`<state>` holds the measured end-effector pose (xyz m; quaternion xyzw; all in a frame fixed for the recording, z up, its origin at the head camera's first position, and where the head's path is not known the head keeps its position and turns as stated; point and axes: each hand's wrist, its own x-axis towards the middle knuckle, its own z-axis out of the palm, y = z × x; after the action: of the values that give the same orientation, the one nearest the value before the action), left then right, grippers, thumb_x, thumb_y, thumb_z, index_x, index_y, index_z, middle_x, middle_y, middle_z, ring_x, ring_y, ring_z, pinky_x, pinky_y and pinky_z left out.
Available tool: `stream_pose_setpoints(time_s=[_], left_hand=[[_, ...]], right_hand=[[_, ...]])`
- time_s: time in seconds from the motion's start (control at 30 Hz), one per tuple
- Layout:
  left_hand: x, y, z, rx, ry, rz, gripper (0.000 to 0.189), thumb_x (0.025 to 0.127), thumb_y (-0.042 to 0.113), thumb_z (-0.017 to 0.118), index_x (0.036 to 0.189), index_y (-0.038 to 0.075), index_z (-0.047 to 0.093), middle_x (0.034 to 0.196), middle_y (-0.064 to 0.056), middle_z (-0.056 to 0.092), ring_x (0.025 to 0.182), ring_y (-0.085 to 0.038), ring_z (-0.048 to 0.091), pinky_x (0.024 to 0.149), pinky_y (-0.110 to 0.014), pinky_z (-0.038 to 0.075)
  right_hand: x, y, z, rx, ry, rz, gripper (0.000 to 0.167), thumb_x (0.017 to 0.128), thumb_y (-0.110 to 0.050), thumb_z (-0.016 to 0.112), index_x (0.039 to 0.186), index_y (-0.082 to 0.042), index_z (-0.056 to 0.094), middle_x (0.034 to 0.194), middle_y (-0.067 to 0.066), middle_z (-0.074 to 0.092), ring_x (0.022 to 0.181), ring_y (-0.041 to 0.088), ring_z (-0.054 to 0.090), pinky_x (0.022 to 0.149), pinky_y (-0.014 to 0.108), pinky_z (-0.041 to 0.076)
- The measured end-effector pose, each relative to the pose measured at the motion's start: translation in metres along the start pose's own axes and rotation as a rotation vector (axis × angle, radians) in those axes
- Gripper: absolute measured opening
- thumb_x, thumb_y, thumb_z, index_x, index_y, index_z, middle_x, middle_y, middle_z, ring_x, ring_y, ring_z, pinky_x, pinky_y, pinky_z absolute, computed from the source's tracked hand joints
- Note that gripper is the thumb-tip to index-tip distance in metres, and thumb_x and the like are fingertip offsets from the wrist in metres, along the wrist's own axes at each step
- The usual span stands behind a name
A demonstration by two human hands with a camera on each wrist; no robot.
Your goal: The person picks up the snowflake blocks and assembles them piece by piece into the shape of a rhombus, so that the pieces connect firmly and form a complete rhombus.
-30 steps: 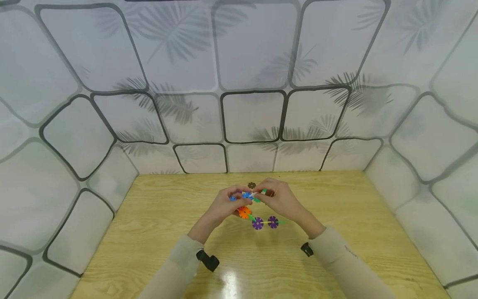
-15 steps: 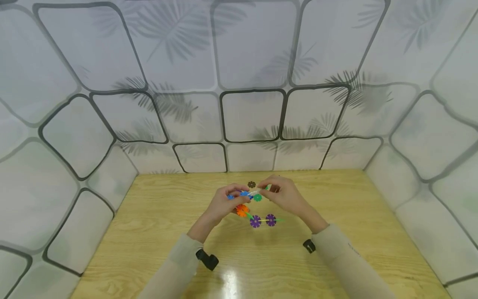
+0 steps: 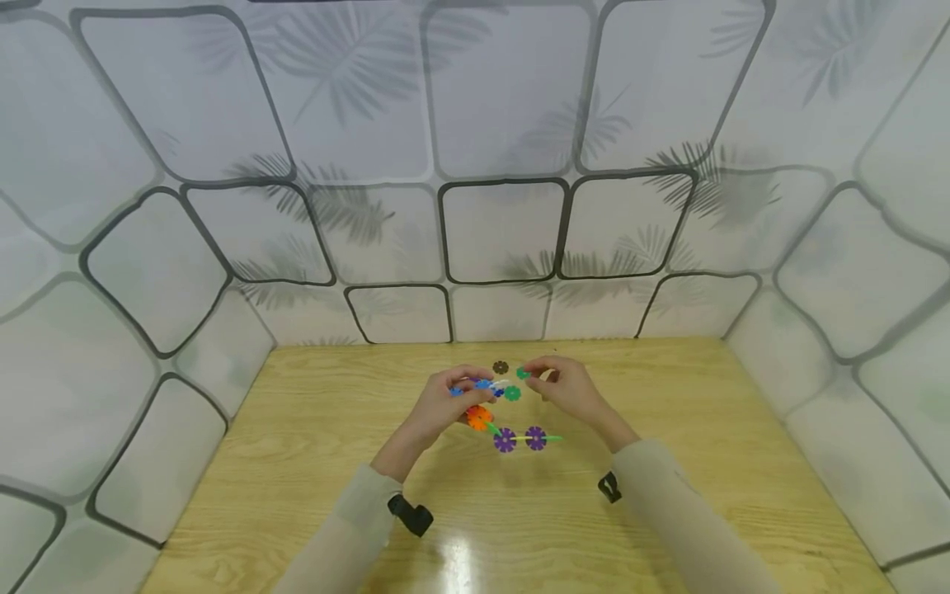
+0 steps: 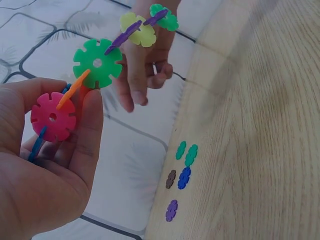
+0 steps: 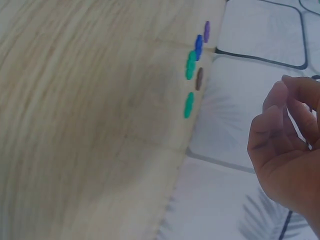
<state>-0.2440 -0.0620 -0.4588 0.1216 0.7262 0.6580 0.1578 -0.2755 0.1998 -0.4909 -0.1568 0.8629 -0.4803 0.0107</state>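
My left hand (image 3: 445, 408) holds a chain of flower-shaped slotted plastic discs. An orange disc (image 3: 479, 418) and a purple disc (image 3: 505, 440) belong to the stretch hanging toward me, and a blue disc (image 3: 484, 384) and a whitish disc (image 3: 502, 383) show at its fingertips. Close up in the left wrist view, a pink disc (image 4: 53, 120) lies against the fingers, linked by an orange one to a green disc (image 4: 102, 75). Nothing sits in my right hand (image 3: 571, 392), whose fingers are loosely bent near a loose green disc (image 3: 523, 373); the right wrist view shows this hand (image 5: 285, 150) too.
Loose discs lie toward the back of the wooden table (image 3: 297, 462): a brown disc (image 3: 500, 367), another green disc (image 3: 512, 393), a blue disc (image 4: 184, 178) and a purple disc (image 4: 171, 210). Patterned cloth walls (image 3: 505, 231) stand behind and at both sides.
My right hand has let go of the whitish disc and drawn away to the right. That disc stays with the chain in my left hand, which has shifted slightly left.
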Motion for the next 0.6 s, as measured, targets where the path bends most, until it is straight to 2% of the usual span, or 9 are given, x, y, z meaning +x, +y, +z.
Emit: stream_pose_setpoints(time_s=[0.13, 0.23, 0.4, 0.5, 0.6], left_hand=[[0.0, 0.0, -0.001, -0.004, 0.003, -0.003, 0.031, 0.101, 0.015, 0.071, 0.131, 0.01, 0.071, 0.095, 0.001, 0.076, 0.075, -0.012, 0.071, 0.064, -0.029, 0.064], [-0.001, 0.001, -0.002, 0.013, 0.016, -0.006, 0.031, 0.1, 0.016, 0.072, 0.131, 0.011, 0.072, 0.098, -0.002, 0.071, 0.073, -0.012, 0.068, 0.066, -0.033, 0.065], [-0.001, 0.002, -0.002, 0.033, 0.04, -0.012, 0.034, 0.1, 0.018, 0.073, 0.133, 0.008, 0.071, 0.109, -0.008, 0.062, 0.074, -0.012, 0.065, 0.066, -0.031, 0.064], [-0.002, 0.003, -0.002, 0.032, 0.043, -0.011, 0.033, 0.1, 0.018, 0.073, 0.132, 0.009, 0.071, 0.111, -0.01, 0.063, 0.074, -0.012, 0.065, 0.067, -0.033, 0.064], [-0.003, 0.004, -0.001, 0.027, 0.044, -0.005, 0.032, 0.1, 0.017, 0.073, 0.131, 0.009, 0.072, 0.109, -0.01, 0.065, 0.074, -0.012, 0.065, 0.068, -0.036, 0.064]], right_hand=[[0.005, 0.014, 0.007, -0.004, -0.012, 0.013, 0.027, 0.101, -0.011, 0.071, 0.125, 0.0, 0.072, 0.106, 0.013, 0.072, 0.069, 0.042, 0.065, 0.057, 0.029, 0.058], [0.008, 0.022, 0.012, -0.017, -0.024, 0.018, 0.029, 0.101, -0.011, 0.071, 0.127, 0.002, 0.071, 0.105, 0.014, 0.072, 0.066, 0.037, 0.065, 0.057, 0.027, 0.057], [0.012, 0.031, 0.02, -0.015, -0.036, 0.048, 0.028, 0.1, -0.009, 0.071, 0.125, 0.003, 0.071, 0.103, 0.014, 0.073, 0.063, 0.023, 0.063, 0.056, 0.024, 0.055], [0.014, 0.036, 0.024, -0.035, -0.041, 0.075, 0.028, 0.099, -0.01, 0.071, 0.125, 0.002, 0.071, 0.103, 0.013, 0.073, 0.067, 0.016, 0.062, 0.059, 0.024, 0.055], [0.014, 0.039, 0.029, -0.057, -0.044, 0.118, 0.03, 0.099, -0.011, 0.069, 0.128, 0.0, 0.07, 0.105, 0.012, 0.072, 0.074, 0.015, 0.062, 0.064, 0.026, 0.055]])
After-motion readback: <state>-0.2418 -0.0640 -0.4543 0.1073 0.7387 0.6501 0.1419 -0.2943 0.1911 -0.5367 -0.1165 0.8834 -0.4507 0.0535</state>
